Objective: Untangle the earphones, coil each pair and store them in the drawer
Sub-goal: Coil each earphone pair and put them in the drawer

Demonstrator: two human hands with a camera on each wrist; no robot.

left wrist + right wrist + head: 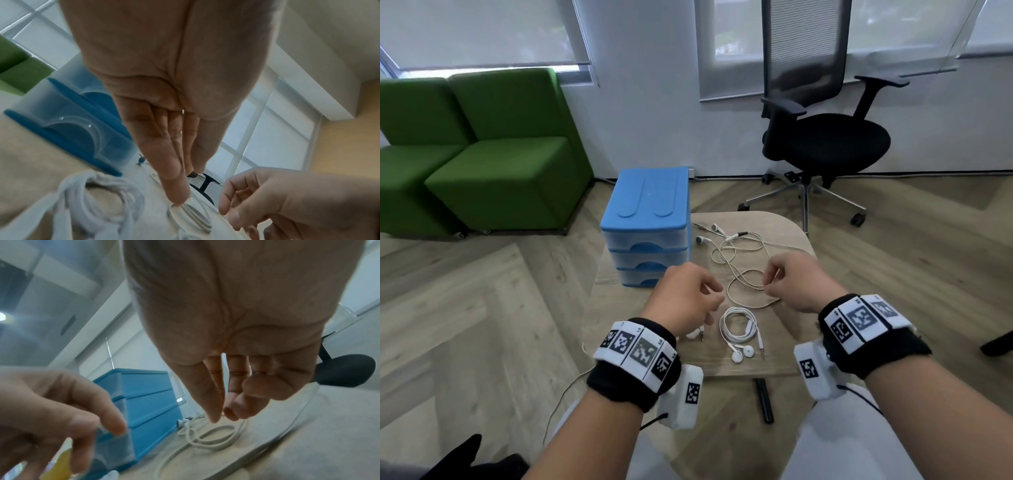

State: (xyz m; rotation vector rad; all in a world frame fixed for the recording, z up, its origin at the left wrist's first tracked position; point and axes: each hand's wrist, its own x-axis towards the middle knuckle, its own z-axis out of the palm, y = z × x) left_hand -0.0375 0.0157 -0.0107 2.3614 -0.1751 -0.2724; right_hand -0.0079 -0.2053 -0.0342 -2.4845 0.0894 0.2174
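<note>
A tangled cream earphone pair [736, 260] sprawls over the middle of the small wooden table [787, 359]. My right hand [767, 286] pinches one of its loops between thumb and forefinger; in the right wrist view the loop [213, 434] lies just under those fingertips. A coiled white pair [739, 329] rests near the front edge. My left hand [714, 294] hovers left of it, fingers relaxed and empty, one fingertip [176, 194] just above the coil [189, 216]. Another white pair [697, 334] shows partly beneath that hand. The blue drawer unit [647, 219] stands at the table's left, all three drawers closed.
A black office chair [825, 137] stands beyond the table. Green seats [482, 154] line the wall at the left. A thin cable [561, 397] hangs off the table's left side. A black bar [763, 401] lies on the floor below the front edge.
</note>
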